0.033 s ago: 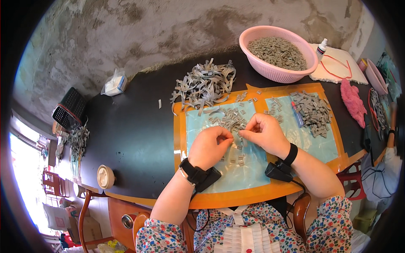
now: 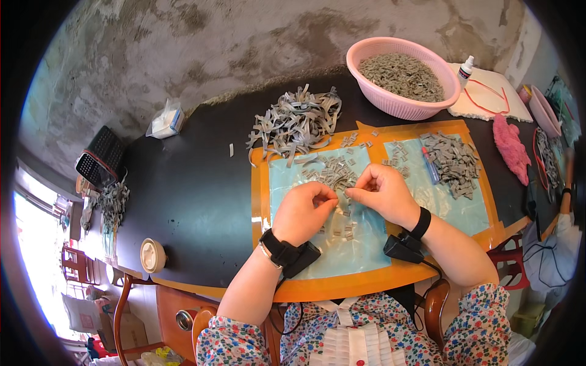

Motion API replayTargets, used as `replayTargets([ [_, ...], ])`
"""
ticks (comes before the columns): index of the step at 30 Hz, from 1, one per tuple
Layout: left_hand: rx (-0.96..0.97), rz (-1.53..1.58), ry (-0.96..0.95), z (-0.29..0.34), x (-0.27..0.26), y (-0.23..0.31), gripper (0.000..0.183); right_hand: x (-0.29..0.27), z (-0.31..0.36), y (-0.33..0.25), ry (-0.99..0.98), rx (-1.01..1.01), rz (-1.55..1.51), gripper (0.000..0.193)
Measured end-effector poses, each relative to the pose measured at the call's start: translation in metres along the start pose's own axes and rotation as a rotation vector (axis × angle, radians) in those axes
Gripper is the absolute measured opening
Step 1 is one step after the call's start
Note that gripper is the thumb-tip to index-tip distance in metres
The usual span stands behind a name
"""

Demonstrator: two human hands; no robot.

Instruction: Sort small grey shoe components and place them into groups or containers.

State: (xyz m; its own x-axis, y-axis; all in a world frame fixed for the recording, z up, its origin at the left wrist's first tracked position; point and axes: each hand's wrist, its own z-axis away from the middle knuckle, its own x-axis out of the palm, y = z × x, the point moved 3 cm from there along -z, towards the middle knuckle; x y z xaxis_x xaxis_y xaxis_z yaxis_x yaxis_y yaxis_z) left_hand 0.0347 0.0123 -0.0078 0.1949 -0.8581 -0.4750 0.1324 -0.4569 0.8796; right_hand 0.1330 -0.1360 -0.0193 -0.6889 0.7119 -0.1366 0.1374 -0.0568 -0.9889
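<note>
My left hand (image 2: 306, 211) is closed in a pinch above the blue sheet (image 2: 293, 253), its fingertips pointing right. Close beside it, my right hand (image 2: 387, 194) is pinched too, thumb against fingers, with a narrow gap between the two hands. Whatever sits in the fingertips is too small to make out. Just beyond the hands lies a loose heap of small grey clip-like pieces (image 2: 334, 171), with several more scattered nearer me. To the right is a bigger pile of grey pieces (image 2: 455, 166), with a small blue tube with a red tip (image 2: 430, 165) along its left side.
A tangle of grey strips (image 2: 296, 122) lies at the back. Behind the sheets stands a pink basket (image 2: 403, 110) full of small pieces, beside a white bottle (image 2: 465, 70). A pink cloth (image 2: 511, 149) is at right; a round cup (image 2: 152, 256) stands at the left front edge.
</note>
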Motion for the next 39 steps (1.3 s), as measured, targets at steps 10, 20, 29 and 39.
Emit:
replayTargets([
  [10, -0.181, 0.68, -0.05, 0.0, 0.003, -0.004, 0.013, 0.0, 0.003, -0.005, 0.042, -0.117, 0.037, 0.012],
  [20, -0.266, 0.999, -0.068, -0.001, 0.007, -0.009, 0.02, 0.002, 0.007, -0.01, -0.058, -0.058, -0.141, 0.021],
  [29, -0.176, 1.028, -0.068, 0.002, 0.011, -0.008, 0.018, 0.005, 0.009, -0.008, -0.137, 0.009, -0.35, 0.021],
  [39, -0.149, 0.992, -0.066, 0.003, 0.013, -0.005, 0.013, 0.004, 0.011, -0.008, -0.123, 0.14, -0.413, 0.016],
])
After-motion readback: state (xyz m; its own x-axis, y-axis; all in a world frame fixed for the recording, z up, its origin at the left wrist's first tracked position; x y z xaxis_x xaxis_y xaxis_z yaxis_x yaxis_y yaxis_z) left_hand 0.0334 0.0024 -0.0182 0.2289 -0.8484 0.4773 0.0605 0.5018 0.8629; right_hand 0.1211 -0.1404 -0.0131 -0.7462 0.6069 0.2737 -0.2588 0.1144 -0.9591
